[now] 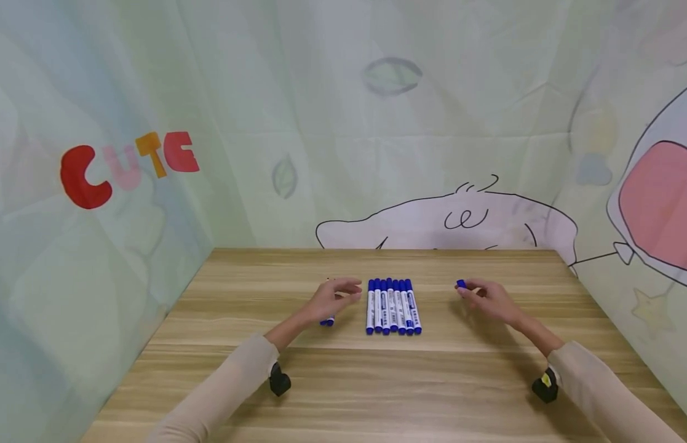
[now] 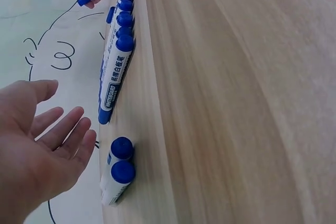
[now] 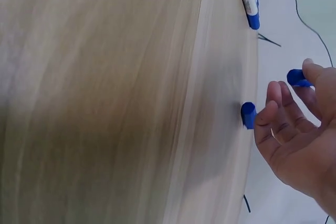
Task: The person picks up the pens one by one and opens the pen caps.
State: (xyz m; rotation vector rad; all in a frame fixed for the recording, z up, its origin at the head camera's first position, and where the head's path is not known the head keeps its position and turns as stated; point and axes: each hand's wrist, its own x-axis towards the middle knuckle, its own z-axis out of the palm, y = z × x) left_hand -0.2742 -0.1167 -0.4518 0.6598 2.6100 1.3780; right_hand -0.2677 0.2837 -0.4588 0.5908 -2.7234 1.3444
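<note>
Right hand (image 3: 304,142), blue cap (image 3: 297,78) between thumb and finger

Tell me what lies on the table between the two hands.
A row of blue-capped markers lies there, between the left hand and the right hand; the head view shows it.

Seven markers (image 1: 392,307) in the row and two in the pair (image 2: 122,171), nine across both groups, on one worktop (image 1: 343,394). Two blue ends (image 3: 298,78) at the right hand (image 1: 489,301), one pinched and one near the fingers, too hidden to tell caps from whole markers. One left hand (image 1: 334,301), two sleeves (image 1: 227,381), two black wrist devices (image 1: 279,380), four letters (image 1: 72,178).
</note>
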